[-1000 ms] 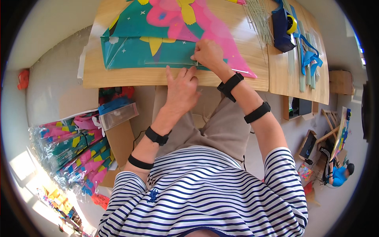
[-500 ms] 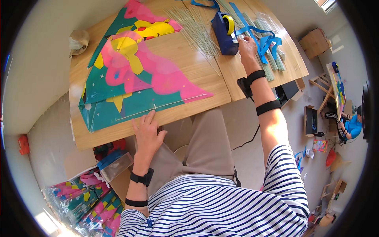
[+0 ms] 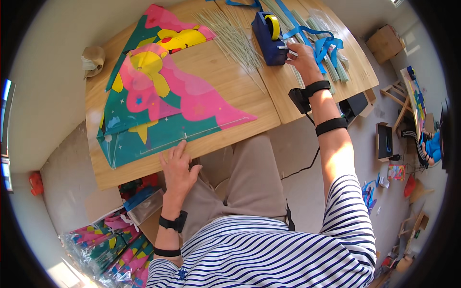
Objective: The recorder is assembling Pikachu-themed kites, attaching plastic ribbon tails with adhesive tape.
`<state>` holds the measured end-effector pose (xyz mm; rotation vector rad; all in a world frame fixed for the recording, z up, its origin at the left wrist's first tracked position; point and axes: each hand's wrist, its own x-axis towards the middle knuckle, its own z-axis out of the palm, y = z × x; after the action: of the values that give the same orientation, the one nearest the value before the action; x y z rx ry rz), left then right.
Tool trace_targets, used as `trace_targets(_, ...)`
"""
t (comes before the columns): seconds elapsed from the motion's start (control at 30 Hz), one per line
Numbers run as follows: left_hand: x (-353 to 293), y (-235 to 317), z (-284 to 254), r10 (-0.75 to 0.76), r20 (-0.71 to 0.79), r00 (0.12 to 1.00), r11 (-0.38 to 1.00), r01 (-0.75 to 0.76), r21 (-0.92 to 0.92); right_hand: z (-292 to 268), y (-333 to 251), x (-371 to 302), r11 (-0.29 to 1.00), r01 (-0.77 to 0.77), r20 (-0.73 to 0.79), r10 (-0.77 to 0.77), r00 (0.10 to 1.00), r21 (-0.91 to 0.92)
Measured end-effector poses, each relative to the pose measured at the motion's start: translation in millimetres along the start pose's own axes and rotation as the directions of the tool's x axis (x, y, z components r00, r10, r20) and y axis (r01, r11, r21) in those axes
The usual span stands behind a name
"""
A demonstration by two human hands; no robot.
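Note:
A green, pink and yellow kite sail [image 3: 197, 103] of thin printed plastic lies partly folded on the wooden table. Along its near edge runs a thin pale rod [image 3: 211, 128], with a small whitish strip crossing it. My left hand [image 3: 178, 170] rests at the table's front edge, its stretched fingertips touching the sail beside that strip. Farther right, a dark blue tape dispenser [image 3: 269, 41] holds a roll with a yellow core [image 3: 272, 27]. At the dispenser's cutting end, my right hand [image 3: 303, 60] pinches the tape end [image 3: 283, 47] between thumb and fingers.
Many thin pale rods [image 3: 230, 41] lie loose behind the sail. Blue ribbon [image 3: 329, 43] drapes over bundled rods at the right. A paper-wrapped roll [image 3: 93, 60] sits at the left edge. Folded colourful sails [image 3: 108, 245] are piled low left. Another person [image 3: 433, 146] sits far right.
My right hand has turned slightly at the dispenser's end, its fingers more curled. The left hand stays at the sail's edge. The whole view has shifted a little.

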<state>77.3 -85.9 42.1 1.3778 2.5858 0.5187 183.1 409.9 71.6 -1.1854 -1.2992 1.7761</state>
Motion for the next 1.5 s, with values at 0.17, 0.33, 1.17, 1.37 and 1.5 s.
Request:
trace_targets(0.17, 1, -1, 2, 0.008, -0.009, 1.0, 1.0, -0.008, -0.015, -8, 27, 2, 0.996, 0.057, -0.06, -0.053, 0.997, 0.067)
trace_targets(0.33, 1, -1, 1, -0.004, -0.007, 1.0, 1.0, 0.004, -0.008, 3, 44, -22, 0.947, -0.069, -0.074, 0.097, 0.993, 0.314)
trace_targets(1.17, -8, -3, 8, -0.01, -0.059, 0.998, 0.999, 0.008, -0.041, 26, 41, 14, 0.978, -0.029, -0.383, 0.108, 0.917, 0.206)
trace_targets(1.37, -10, -4, 12, -0.016, -0.097, 0.995, 0.996, 0.007, -0.09, 28, 28, 11, 0.983, -0.081, -0.449, 0.147, 0.881, 0.163)
trace_targets(1.5, -12, -7, 16, -0.013, -0.134, 0.991, 0.997, 0.003, -0.077, 35, 24, 2, 0.992, -0.077, -0.441, 0.114, 0.89, 0.102)
